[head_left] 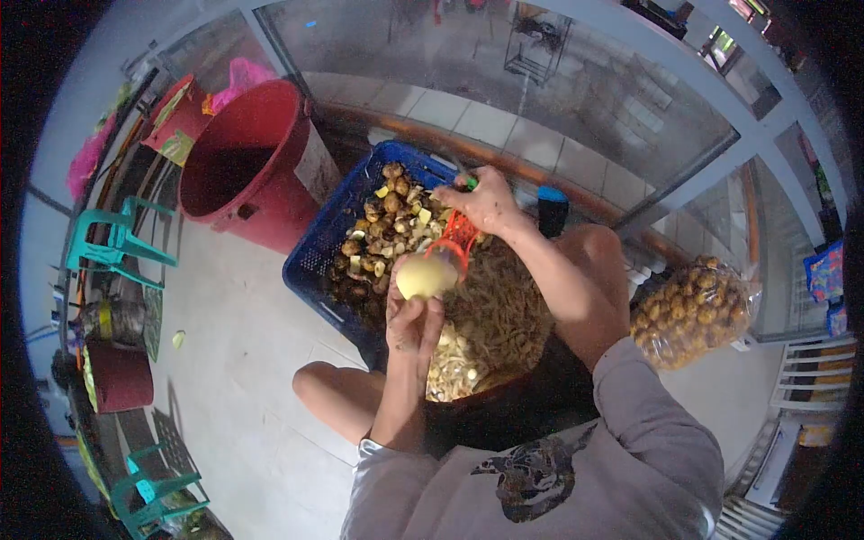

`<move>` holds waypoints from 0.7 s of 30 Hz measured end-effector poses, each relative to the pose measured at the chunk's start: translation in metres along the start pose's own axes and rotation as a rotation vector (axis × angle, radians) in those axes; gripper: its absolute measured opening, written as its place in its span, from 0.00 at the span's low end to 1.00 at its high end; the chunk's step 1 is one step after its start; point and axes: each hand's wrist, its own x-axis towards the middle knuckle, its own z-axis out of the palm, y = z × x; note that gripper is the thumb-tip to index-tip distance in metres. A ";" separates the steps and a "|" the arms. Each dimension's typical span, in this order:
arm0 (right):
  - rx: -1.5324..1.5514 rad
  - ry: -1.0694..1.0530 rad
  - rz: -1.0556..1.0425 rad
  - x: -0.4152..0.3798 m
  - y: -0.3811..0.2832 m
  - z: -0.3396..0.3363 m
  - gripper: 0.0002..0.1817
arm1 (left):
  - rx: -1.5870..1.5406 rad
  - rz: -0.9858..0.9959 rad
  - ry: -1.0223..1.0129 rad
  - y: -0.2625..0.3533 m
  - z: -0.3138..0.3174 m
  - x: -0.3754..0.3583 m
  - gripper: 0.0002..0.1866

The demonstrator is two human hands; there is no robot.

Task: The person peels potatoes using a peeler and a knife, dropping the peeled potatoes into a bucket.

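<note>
My left hand (407, 328) is closed around a smooth, pale yellow peeled potato (423, 276), held up over a tub of shreds. Above it, my right hand (486, 202) grips an orange grater-like tool (461, 236) with an open frame and a bit of green at its upper end. The tool's lower end overlaps the top right of the potato in this view. Beneath both hands, brownish shreds (504, 306) fill the tub, with paler pieces (454, 364) toward its front. Just beyond stands a blue crate (310, 256) of brown potatoes and cut yellow pieces.
A large red bin (243, 166) stands past the crate, a pink bag (243, 74) behind it. Teal plastic stools (117, 238) line the left. At right lies a clear bag of potatoes (693, 310). A dark cup-like container (552, 211) sits near my right knee, by the glass wall.
</note>
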 end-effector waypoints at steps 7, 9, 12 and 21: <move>-0.130 -0.216 0.080 0.004 -0.034 -0.029 0.27 | -0.008 0.071 -0.012 -0.005 -0.013 0.004 0.39; 0.019 -0.157 0.112 0.018 0.032 0.000 0.26 | -0.047 0.047 -0.017 -0.002 -0.003 -0.002 0.38; -0.007 -0.158 0.080 -0.006 -0.021 -0.012 0.24 | -0.162 0.035 0.038 -0.004 0.000 -0.002 0.37; 0.090 -0.032 0.102 0.023 0.033 -0.006 0.25 | -0.052 0.018 -0.079 0.009 0.014 0.002 0.39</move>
